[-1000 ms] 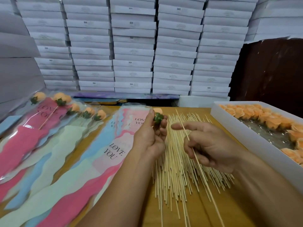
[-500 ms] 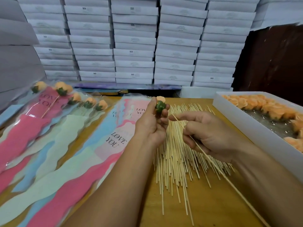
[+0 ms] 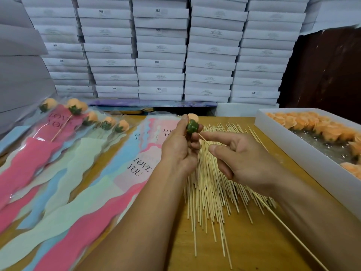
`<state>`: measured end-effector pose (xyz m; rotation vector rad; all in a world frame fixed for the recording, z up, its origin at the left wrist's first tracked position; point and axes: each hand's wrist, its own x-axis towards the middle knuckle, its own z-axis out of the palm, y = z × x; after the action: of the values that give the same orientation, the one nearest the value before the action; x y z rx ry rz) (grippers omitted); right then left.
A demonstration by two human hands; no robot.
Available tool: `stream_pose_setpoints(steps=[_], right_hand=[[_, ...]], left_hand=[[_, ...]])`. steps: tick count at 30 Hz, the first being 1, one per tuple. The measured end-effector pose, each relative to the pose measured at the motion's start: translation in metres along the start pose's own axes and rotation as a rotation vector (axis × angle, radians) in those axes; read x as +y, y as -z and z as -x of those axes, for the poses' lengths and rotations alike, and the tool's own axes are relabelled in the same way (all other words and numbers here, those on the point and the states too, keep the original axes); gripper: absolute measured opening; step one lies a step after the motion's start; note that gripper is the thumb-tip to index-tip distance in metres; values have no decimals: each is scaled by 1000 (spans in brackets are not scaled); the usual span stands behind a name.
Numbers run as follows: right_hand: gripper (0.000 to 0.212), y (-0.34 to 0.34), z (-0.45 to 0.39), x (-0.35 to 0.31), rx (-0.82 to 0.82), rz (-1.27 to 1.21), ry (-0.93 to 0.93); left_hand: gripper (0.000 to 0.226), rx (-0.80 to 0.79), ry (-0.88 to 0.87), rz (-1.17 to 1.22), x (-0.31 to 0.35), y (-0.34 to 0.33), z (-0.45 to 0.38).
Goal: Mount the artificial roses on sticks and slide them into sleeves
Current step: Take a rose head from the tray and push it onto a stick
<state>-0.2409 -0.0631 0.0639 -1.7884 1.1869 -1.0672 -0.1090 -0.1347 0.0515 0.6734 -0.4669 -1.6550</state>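
Head view, rose in hand: one peach artificial rose (image 3: 192, 125), green base turned toward the camera, held up over the far end of the stick pile.
Head view, left hand: left hand (image 3: 180, 147) grips that rose, thumb on one side and curled fingers on the other.
Head view, right hand: right hand (image 3: 242, 157) pinches a single stick (image 3: 277, 218) between thumb and forefinger near its tip; remaining fingers loosely curled; the stick's tail runs back past the wrist to the lower right.
Head view, change: a second ago the stick tip stood apart from the rose and pointed up and away; half a second ago it had swung toward the left hand; now the tip lies just at the green base, touching or nearly so. Whether it has entered cannot be told.
Head view, meaning for task: judged as the mounting step at the point of insertion; a straight push along the stick would seat the rose, and sleeving comes after.
Head view, stick stock: loose stick pile (image 3: 211, 184) fanned on the wooden table (image 3: 254, 243), under both hands.
Head view, sleeve stock: empty sleeves (image 3: 140, 153) printed "LOVE YOU", left of the hands.
Head view, finished items: sleeved roses (image 3: 91, 118) on sticks, far left.
Head view, rose stock: white tray (image 3: 304, 151) at right, with unmounted peach roses (image 3: 312, 126).
Head view, background: stacked white boxes (image 3: 160, 55) against the wall.
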Motion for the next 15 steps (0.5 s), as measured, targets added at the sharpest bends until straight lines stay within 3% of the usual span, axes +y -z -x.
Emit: stream_pose_setpoints(steps=[15], right_hand=[[41, 2, -2, 4, 9, -30, -2]], left_hand=[[27, -29, -22, -27, -2, -1, -1]])
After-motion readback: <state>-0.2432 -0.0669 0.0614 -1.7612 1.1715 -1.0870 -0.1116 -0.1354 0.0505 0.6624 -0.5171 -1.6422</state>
